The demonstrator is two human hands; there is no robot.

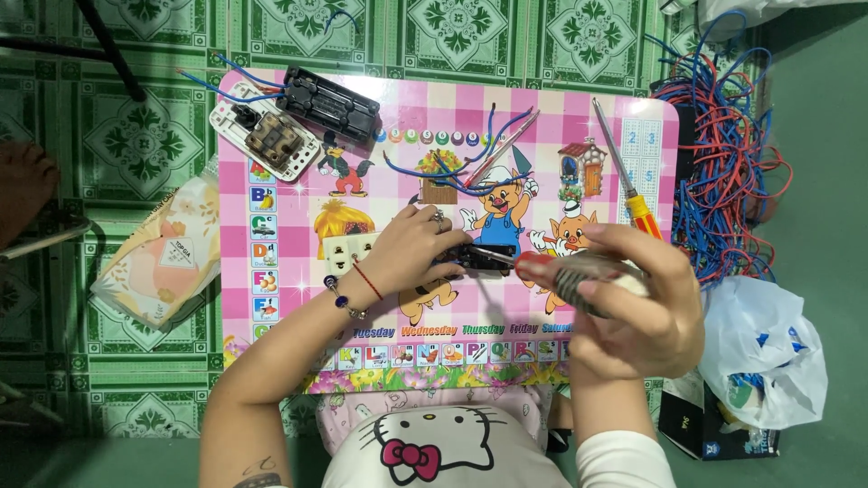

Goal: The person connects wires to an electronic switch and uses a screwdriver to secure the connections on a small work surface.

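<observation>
My left hand (411, 246) presses down on a small black part (470, 259) beside a cream socket plate (348, 254) on the pink cartoon table (280, 298). My right hand (637, 303) grips a screwdriver with a red and black handle (556, 269); its tip points left into the black part. Blue and red wire offcuts (452, 172) lie just beyond my left hand.
A white switch plate (258, 136) and a black block (327, 104) sit at the table's far left corner. A yellow-handled screwdriver (628, 185) lies at the right. A tangle of blue and red wires (723, 163), a white plastic bag (764, 348) and a pouch (163, 258) lie on the floor.
</observation>
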